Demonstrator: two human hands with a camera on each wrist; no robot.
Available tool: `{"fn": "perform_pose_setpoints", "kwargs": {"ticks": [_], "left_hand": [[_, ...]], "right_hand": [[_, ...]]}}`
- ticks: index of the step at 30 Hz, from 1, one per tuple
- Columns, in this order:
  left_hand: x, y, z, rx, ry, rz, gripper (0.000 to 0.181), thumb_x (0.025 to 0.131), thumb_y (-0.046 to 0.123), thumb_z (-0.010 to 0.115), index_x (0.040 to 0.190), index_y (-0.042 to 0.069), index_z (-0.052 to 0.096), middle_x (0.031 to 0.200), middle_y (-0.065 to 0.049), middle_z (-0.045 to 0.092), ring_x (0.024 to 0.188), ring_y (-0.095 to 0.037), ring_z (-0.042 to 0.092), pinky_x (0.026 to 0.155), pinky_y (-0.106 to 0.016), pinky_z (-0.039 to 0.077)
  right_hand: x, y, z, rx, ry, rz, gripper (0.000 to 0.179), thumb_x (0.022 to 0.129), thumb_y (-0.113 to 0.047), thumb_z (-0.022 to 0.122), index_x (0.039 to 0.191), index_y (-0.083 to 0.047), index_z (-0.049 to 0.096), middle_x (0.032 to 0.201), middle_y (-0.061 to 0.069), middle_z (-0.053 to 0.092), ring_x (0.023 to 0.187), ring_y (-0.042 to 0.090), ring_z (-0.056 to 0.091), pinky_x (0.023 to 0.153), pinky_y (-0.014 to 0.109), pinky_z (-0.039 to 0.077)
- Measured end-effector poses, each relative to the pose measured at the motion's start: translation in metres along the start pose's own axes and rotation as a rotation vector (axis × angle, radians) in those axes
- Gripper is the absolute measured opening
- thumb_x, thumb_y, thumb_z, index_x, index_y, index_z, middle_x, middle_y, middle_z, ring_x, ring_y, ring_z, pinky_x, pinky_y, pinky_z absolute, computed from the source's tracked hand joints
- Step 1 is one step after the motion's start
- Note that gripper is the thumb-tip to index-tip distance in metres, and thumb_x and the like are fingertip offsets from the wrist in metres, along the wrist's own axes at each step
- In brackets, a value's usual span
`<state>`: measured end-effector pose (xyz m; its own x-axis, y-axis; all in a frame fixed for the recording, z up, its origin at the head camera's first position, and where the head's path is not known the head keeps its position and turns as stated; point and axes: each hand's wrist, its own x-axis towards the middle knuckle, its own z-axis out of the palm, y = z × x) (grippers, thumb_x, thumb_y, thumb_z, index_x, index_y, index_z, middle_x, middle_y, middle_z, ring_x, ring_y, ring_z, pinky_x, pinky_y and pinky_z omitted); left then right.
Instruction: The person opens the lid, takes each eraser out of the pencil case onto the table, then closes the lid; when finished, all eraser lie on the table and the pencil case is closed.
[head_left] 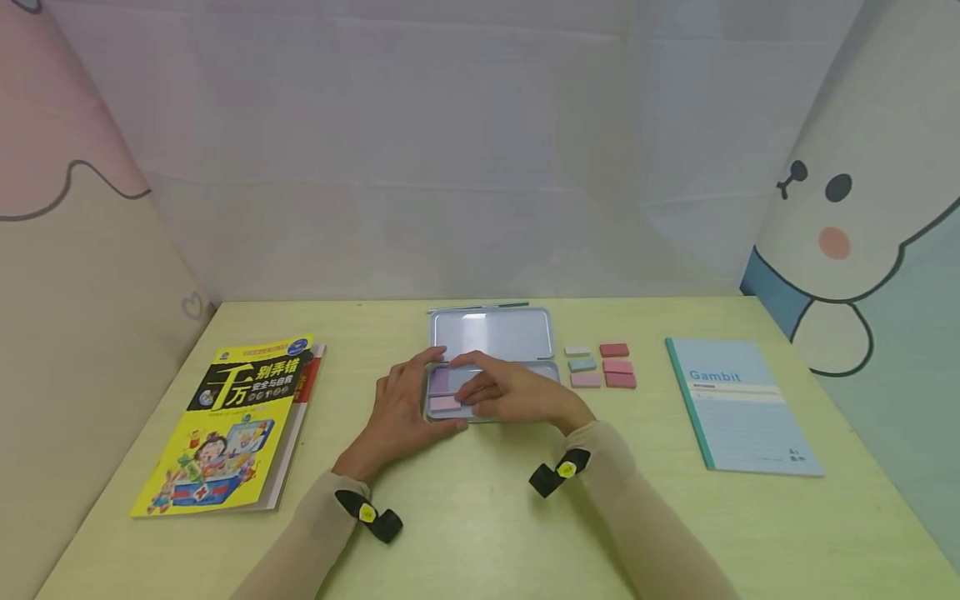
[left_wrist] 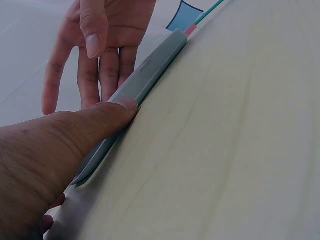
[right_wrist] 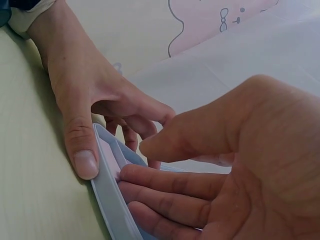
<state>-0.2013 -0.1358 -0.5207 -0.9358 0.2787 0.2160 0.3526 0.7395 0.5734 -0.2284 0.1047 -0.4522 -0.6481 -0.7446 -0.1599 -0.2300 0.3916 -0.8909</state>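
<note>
A flat pale blue hinged case [head_left: 542, 369] lies on the table with its lid [head_left: 491, 333] folded back. My left hand [head_left: 401, 407] holds the case's left end, thumb along the front wall [right_wrist: 112, 202] and fingers around toward the far side. In the case's left part are a pink block [head_left: 445, 403] and, behind it, a purple block [head_left: 441, 381]. My right hand [head_left: 522, 393] reaches into the case with extended fingers, its fingertips [right_wrist: 131, 172] at the pink block. The right thumb stands apart from those fingers in the right wrist view.
Several small pink, red, white and blue blocks [head_left: 618, 367] lie in two columns right of the case. A thin brush-like stick [head_left: 480, 307] lies behind the lid. Yellow book [head_left: 240, 417] on another book at left; light blue notebook [head_left: 746, 408] at right.
</note>
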Motion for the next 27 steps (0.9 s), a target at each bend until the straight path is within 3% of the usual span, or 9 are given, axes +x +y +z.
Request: {"fn": "perform_pose_setpoints", "kwargs": {"ticks": [16,21,27], "left_hand": [[0.000,0.001,-0.001,-0.005,-0.021,-0.021,0.109,0.078,0.050,0.093,0.165,0.027,0.032,0.167,-0.005,0.044,0.147,-0.040,0.043,0.117,-0.061,0.030],[0.000,-0.001,0.000,0.003,-0.017,-0.019,0.108,0.078,0.051,0.092,0.165,0.027,0.032,0.167,-0.005,0.044,0.148,-0.040,0.043,0.116,-0.060,0.031],[0.000,-0.002,0.000,-0.007,-0.011,-0.014,0.108,0.078,0.051,0.092,0.164,0.028,0.033,0.166,-0.003,0.045,0.147,-0.040,0.043,0.115,-0.060,0.031]], "right_hand": [[0.002,-0.001,0.003,0.010,0.016,-0.061,0.063,0.098,-0.002,0.061,0.158,-0.009,0.041,0.141,0.022,0.069,0.132,0.032,0.070,0.114,0.047,0.054],[0.007,0.003,0.006,0.001,0.066,-0.108,0.058,0.097,0.001,0.064,0.152,-0.005,0.047,0.140,0.024,0.069,0.128,0.033,0.072,0.113,0.044,0.056],[0.013,0.006,0.015,-0.028,0.202,-0.121,0.051,0.094,0.004,0.068,0.143,-0.002,0.056,0.131,0.020,0.075,0.117,0.030,0.077,0.104,0.037,0.060]]}}
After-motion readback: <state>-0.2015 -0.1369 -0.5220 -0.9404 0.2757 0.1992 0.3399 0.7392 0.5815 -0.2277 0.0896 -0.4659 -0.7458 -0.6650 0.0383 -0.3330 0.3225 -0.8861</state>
